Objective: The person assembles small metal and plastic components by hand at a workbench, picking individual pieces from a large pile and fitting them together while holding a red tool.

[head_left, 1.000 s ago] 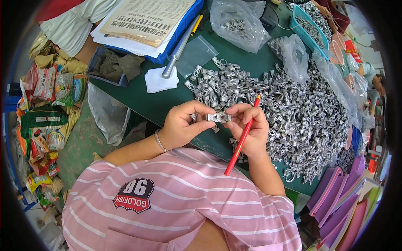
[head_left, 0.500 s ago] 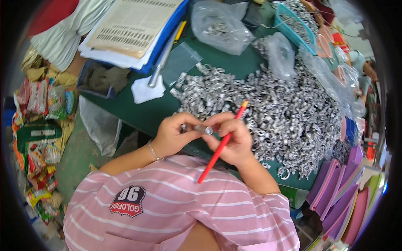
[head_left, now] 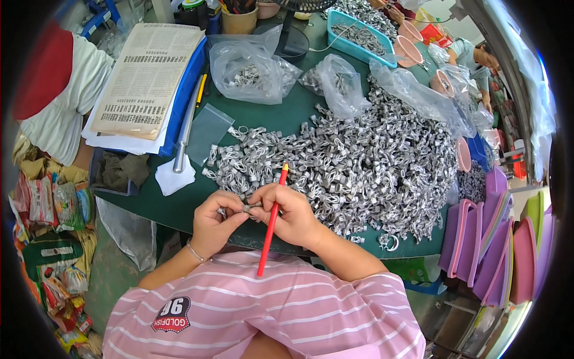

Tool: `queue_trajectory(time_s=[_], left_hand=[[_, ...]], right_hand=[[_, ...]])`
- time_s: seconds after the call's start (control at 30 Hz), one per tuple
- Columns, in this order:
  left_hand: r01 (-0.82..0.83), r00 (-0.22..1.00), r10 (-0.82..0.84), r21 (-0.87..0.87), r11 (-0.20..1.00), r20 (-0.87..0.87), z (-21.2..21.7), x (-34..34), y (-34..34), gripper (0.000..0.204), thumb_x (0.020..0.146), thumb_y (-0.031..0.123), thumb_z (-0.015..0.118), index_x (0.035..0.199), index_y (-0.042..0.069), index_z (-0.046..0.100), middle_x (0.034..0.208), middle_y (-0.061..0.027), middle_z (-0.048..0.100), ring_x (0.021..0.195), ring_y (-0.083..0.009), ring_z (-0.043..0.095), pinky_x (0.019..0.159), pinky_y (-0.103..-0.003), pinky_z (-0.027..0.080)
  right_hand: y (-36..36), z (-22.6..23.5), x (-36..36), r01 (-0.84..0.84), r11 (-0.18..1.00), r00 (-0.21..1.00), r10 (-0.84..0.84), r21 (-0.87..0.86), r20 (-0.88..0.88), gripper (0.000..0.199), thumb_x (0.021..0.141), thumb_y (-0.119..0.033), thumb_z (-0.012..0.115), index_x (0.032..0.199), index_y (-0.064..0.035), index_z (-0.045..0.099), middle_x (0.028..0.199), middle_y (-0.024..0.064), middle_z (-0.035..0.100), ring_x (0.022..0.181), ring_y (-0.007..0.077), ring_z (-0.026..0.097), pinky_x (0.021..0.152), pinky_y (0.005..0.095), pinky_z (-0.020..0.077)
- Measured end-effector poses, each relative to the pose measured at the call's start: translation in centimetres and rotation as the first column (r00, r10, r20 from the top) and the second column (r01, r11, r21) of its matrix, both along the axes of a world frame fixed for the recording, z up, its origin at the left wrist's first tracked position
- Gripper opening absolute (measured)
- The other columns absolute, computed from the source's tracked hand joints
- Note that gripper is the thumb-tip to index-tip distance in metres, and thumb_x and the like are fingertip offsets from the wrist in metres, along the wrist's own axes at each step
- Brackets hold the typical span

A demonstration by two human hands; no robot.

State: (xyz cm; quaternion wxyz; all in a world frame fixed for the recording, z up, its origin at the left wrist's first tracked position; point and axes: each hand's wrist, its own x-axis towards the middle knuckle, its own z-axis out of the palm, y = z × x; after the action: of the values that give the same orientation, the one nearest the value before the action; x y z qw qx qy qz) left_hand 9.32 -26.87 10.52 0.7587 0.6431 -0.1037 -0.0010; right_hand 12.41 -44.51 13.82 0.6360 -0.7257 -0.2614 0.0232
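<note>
Head view: at the near edge of the green desk [head_left: 287, 119], the left hand [head_left: 216, 222] and right hand [head_left: 292, 214] pinch one small metal clip [head_left: 246, 207] between their fingertips. The right grip also holds a red pencil [head_left: 270, 222]. A heap of clips [head_left: 359, 161] lies just beyond, to the right.

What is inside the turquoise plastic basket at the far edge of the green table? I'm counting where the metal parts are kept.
The turquoise plastic basket holds small silvery metal parts like those in the large heap. Its bottom is covered, so the depth of the layer cannot be seen.
</note>
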Motion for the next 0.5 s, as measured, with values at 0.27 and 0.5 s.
queue_trajectory(time_s=[0.27, 0.5], left_hand=[[-0.145, 0.968, 0.144, 0.01, 0.989, -0.208, 0.0, -0.4, 0.0, 0.009, 0.082, 0.0, 0.057, 0.09, 0.003, 0.054, 0.081, 0.0006, 0.052, 0.057, -0.0008, 0.039, 0.044, -0.015, 0.027], [-0.161, 0.938, 0.14, -0.043, 0.986, -0.319, 0.3, -1.3, 0.5, 0.009, 0.079, -0.001, 0.061, 0.087, 0.001, 0.057, 0.08, 0.0011, 0.055, 0.069, -0.0029, 0.046, 0.063, -0.017, 0.038]], right_hand=[[-7.2, 4.5, 8.6, 0.542, 0.837, 0.814, -0.545, 0.075, 0.202, 0.02, 0.077, 0.001, 0.061, 0.073, -0.0032, 0.042, 0.083, 0.0088, 0.061, 0.063, 0.0101, 0.053, 0.054, 0.024, 0.0458], [-10.5, 4.4, 12.1, 0.58, 0.81, 0.797, -0.587, 0.092, 0.143, 0.017, 0.08, -0.003, 0.062, 0.075, -0.0024, 0.045, 0.09, 0.0116, 0.061, 0.081, 0.0118, 0.054, 0.072, 0.0231, 0.0437]])
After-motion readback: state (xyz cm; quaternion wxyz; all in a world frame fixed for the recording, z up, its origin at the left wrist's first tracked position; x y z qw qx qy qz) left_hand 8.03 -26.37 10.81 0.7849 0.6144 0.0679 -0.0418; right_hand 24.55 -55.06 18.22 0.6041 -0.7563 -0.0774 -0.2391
